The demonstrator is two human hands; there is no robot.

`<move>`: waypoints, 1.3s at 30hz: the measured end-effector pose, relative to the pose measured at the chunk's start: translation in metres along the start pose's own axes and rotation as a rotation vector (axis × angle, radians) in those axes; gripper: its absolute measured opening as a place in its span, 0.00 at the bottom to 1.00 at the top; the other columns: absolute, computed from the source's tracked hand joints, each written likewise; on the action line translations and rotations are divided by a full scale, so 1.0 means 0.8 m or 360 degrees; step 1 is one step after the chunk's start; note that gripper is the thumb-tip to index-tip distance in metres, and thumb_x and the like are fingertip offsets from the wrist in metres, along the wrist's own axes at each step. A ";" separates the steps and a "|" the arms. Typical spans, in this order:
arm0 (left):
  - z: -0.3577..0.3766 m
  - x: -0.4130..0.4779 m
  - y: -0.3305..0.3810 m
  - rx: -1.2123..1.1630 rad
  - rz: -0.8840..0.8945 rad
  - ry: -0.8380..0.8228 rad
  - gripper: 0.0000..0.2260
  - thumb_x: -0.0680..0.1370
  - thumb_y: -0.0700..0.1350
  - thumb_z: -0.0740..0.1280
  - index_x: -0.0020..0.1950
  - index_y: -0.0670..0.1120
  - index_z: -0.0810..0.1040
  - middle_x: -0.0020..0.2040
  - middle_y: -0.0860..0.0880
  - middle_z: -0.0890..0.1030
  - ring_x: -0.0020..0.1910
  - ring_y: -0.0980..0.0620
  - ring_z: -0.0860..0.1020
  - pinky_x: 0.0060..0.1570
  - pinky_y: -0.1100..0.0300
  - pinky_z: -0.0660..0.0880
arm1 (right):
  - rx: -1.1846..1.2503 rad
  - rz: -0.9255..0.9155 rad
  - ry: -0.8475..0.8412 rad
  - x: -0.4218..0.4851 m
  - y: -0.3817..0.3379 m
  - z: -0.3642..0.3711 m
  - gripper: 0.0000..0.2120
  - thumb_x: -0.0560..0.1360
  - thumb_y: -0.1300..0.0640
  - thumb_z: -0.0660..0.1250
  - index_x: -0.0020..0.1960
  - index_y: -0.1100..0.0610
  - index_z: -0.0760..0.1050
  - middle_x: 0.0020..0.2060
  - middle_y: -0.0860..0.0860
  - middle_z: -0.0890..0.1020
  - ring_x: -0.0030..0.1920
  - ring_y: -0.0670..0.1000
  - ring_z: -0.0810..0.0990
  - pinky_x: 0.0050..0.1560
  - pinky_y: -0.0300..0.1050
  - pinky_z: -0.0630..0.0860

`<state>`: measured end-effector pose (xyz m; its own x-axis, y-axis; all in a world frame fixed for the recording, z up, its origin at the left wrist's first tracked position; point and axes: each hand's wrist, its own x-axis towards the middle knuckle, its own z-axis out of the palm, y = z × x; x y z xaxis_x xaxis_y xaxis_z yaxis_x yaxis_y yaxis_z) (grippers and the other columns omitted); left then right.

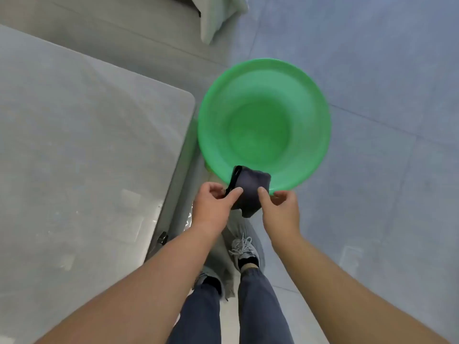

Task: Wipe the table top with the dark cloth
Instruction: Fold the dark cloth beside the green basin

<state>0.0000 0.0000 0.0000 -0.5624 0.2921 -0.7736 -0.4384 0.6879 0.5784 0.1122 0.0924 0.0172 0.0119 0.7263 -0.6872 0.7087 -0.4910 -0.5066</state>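
Note:
The dark cloth (249, 188) is bunched up and held between both hands, over the near rim of a green basin. My left hand (213, 207) pinches its left edge, where a black hem folds over. My right hand (280, 209) pinches its right side with thumb and fingers. The grey table top (82, 145) fills the left of the view, its rounded corner near the basin. Both hands are to the right of the table's edge, above the floor.
A large green plastic basin (308, 100) stands on the blue-grey floor, right beside the table's corner. My legs and grey sneakers (244, 248) are below the hands. A pale piece of furniture (218, 18) stands at the top.

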 end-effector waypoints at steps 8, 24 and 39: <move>0.014 0.000 0.012 0.0045 -0.0016 -0.0101 0.11 0.73 0.56 0.74 0.43 0.48 0.84 0.39 0.52 0.85 0.42 0.49 0.84 0.44 0.49 0.82 | 0.0140 0.0052 0.0015 0.007 -0.005 0.011 0.14 0.73 0.45 0.74 0.49 0.49 0.72 0.42 0.49 0.81 0.42 0.48 0.82 0.42 0.48 0.79; -0.094 -0.094 0.080 -0.0405 0.0356 -0.0111 0.08 0.73 0.57 0.72 0.51 0.61 0.78 0.43 0.55 0.85 0.42 0.55 0.84 0.39 0.60 0.81 | 0.0326 -0.0434 -0.0395 -0.104 -0.117 -0.016 0.06 0.78 0.60 0.70 0.45 0.55 0.72 0.36 0.46 0.80 0.35 0.42 0.77 0.36 0.40 0.75; -0.399 -0.135 0.057 -0.0790 0.0212 0.0561 0.11 0.80 0.45 0.66 0.60 0.59 0.78 0.47 0.57 0.84 0.47 0.60 0.83 0.45 0.61 0.81 | -0.0229 -0.0714 -0.1171 -0.298 -0.266 0.222 0.08 0.80 0.62 0.64 0.53 0.49 0.73 0.41 0.42 0.83 0.38 0.44 0.84 0.28 0.42 0.78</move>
<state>-0.1831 -0.2125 0.1925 -0.7952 0.0590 -0.6034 -0.5745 0.2449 0.7810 -0.1669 -0.0616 0.1960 -0.7128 0.3172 -0.6255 0.6200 -0.1318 -0.7734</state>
